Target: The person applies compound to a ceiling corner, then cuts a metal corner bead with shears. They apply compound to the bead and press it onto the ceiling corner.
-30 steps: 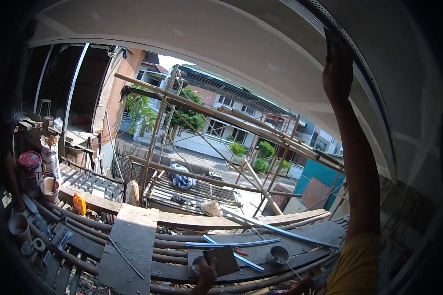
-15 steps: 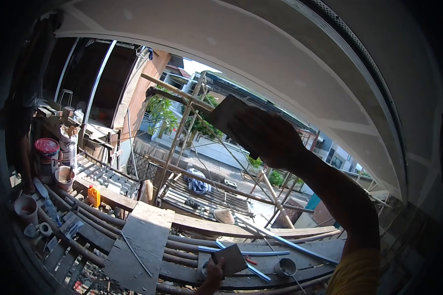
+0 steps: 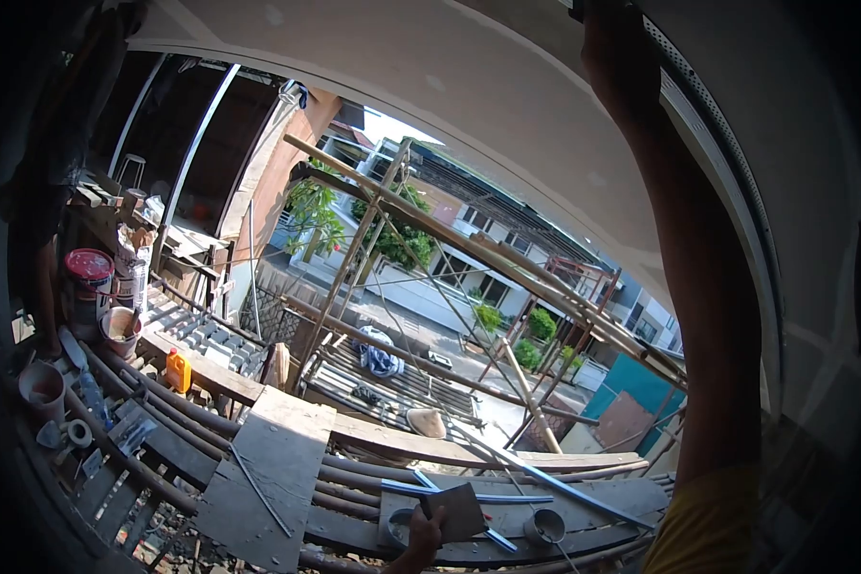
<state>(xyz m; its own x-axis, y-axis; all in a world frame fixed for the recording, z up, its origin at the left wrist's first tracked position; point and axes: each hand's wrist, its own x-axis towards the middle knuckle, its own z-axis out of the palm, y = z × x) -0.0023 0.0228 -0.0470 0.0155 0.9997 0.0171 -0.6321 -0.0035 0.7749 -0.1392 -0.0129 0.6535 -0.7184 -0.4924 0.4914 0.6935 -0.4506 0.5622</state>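
Observation:
My right hand (image 3: 610,29) is raised to the ceiling panel (image 3: 507,86), beside a perforated metal strip (image 3: 684,72). Its fingers are cut off by the top of the view. Only a dark edge of the flat putty spreader (image 3: 576,11) it grips shows there. Low in the middle, my left hand (image 3: 425,538) is closed on a dark square putty plate (image 3: 456,512), held tilted above the planks. Behind the plate lie pale metal strips (image 3: 407,488), and a small round pot (image 3: 544,527) stands to its right.
A flat board (image 3: 268,469) lies across the scaffold poles. At left stand a red-lidded bucket (image 3: 89,268), an open bucket (image 3: 121,330) and a yellow bottle (image 3: 177,370). Another person's arm (image 3: 46,297) reaches down there. Bamboo poles (image 3: 507,263) cross ahead, with gaps between planks.
My right hand has moved up and right with the spreader, from in front of the street view to the ceiling by the metal strip. My left hand has shifted slightly in view, still holding its plate.

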